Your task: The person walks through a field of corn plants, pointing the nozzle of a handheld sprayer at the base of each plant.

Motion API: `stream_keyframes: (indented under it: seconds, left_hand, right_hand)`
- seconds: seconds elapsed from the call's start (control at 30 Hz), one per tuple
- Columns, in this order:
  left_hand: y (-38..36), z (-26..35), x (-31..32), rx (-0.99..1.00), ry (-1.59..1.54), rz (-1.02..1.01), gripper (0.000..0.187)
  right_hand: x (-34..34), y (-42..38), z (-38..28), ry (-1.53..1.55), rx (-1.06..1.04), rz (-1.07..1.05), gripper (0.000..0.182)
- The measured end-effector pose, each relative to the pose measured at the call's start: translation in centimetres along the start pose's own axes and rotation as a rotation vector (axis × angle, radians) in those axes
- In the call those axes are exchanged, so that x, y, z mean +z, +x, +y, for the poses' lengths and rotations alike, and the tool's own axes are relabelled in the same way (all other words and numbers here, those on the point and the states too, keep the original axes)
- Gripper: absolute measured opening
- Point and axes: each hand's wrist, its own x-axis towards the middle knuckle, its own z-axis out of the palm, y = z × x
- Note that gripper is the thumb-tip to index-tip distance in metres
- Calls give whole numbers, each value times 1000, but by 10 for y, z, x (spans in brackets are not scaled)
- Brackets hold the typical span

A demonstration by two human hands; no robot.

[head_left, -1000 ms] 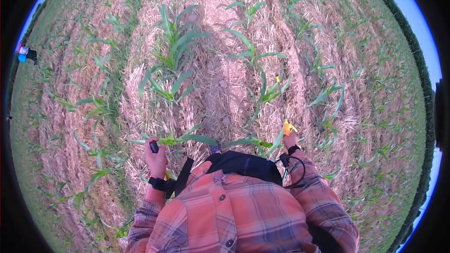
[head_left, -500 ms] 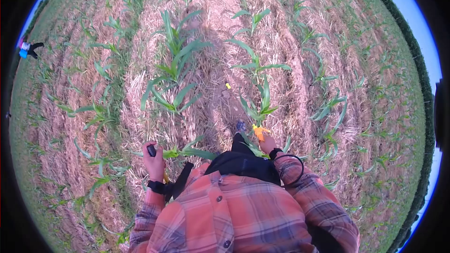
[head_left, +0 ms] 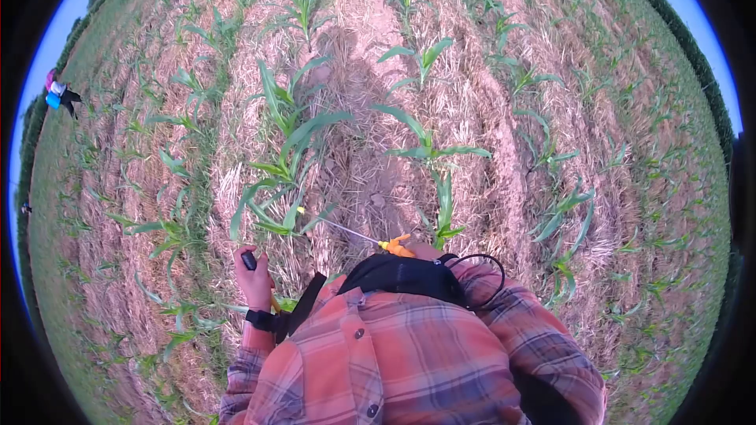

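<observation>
My right hand (head_left: 425, 251) is closed around the orange handle (head_left: 397, 247) of a spray wand, close in front of my waist. The thin wand (head_left: 351, 230) slants left and forward to a yellow nozzle (head_left: 301, 210), beside the leaves of a young corn plant (head_left: 272, 224). At my left side, my left hand (head_left: 253, 282) grips a lever with a black end (head_left: 249, 260); part of a yellowish rod shows below the fingers. Another corn plant (head_left: 445, 208) stands just ahead of my right hand.
Rows of young corn (head_left: 425, 149) run forward through dry straw and soil (head_left: 370, 181). A black strap (head_left: 305, 303) and a dark hose (head_left: 498, 264) lie near my body. Far left, a person (head_left: 59, 94) with something blue is in the field.
The wand has swung left, its nozzle going from the bare strip to the left row's corn plant. My right hand has drawn in toward my waist. The plants appear lower in view.
</observation>
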Motion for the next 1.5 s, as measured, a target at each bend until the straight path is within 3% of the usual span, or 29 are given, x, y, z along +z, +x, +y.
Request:
stream_keyframes:
  seconds: [0.1,0.2,0.4,0.63,0.7,0.83,1.03,1.1,1.17,1.3,1.5]
  left_hand:
    - [10,7,25,-8,-6,0,21]
    - [17,10,43,-16,-5,-3,21]
    - [27,18,71,-19,20,-21,20]
    - [43,16,87,-22,19,-21,20]
    - [49,17,93,-30,39,-37,20]
    - [75,18,107,40,44,-105,19]
    - [120,29,134,-74,38,-102,20]
    - [136,37,140,-71,14,-139,19]
    - [156,38,143,-68,16,-136,19]
    - [196,40,145,-86,40,-155,18]
    - [250,61,150,-132,-67,-145,20]
  right_hand:
    - [-18,12,32,-3,-70,138,29]
    - [-56,3,23,135,177,336,26]
    - [-97,1,80,-11,414,583,24]
    - [-115,-22,142,87,537,910,24]
    - [-118,-26,156,38,679,1009,24]
    - [-141,-32,146,86,888,1026,26]
    - [-158,3,129,135,810,1002,26]
    - [-157,23,121,108,795,859,26]
    - [-158,45,108,35,576,776,24]
    - [-158,91,65,3,466,566,24]
    - [-212,140,-29,102,271,190,29]
